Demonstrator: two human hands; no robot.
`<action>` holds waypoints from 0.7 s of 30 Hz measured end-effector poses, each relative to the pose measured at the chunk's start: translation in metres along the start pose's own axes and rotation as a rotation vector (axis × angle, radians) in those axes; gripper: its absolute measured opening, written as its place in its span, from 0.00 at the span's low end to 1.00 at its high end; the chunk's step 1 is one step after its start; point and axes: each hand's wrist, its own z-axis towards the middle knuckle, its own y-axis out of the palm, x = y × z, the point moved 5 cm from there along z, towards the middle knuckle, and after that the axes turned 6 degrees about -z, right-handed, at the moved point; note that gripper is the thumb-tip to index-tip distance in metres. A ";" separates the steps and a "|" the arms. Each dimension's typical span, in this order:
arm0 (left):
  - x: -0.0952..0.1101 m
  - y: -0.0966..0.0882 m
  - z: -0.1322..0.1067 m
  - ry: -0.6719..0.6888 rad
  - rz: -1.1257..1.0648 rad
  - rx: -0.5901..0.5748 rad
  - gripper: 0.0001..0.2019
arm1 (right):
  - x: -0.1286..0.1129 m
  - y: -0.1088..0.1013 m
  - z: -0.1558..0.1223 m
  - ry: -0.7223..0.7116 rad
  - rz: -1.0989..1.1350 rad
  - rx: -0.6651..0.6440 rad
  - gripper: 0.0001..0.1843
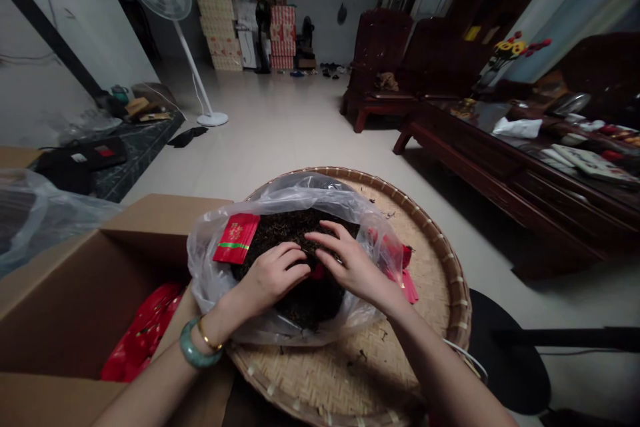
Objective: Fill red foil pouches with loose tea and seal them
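From where I stand, the red packet [231, 253] at the left side of the clear plastic bag [204, 287] bears gold characters [237, 231] above a green band, too small and blurred to be read. The black item [103, 155] on the stone ledge [145, 143] carries one white and one red patch, on neither of which I can make out writing. The pale patterned cartons [217, 30] stacked at the back and the red-and-white cartons [283, 30] near them show printed marks, yielding no legible word, number or brand.
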 end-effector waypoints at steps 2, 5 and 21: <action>-0.002 0.001 -0.001 -0.013 -0.033 -0.018 0.07 | -0.006 0.002 -0.007 -0.085 -0.094 -0.054 0.14; -0.004 0.002 -0.003 -0.029 -0.079 -0.011 0.08 | -0.011 0.004 -0.014 -0.180 -0.243 -0.071 0.09; 0.004 -0.007 0.000 0.032 -0.129 0.051 0.05 | -0.004 0.001 -0.022 -0.119 -0.152 -0.048 0.08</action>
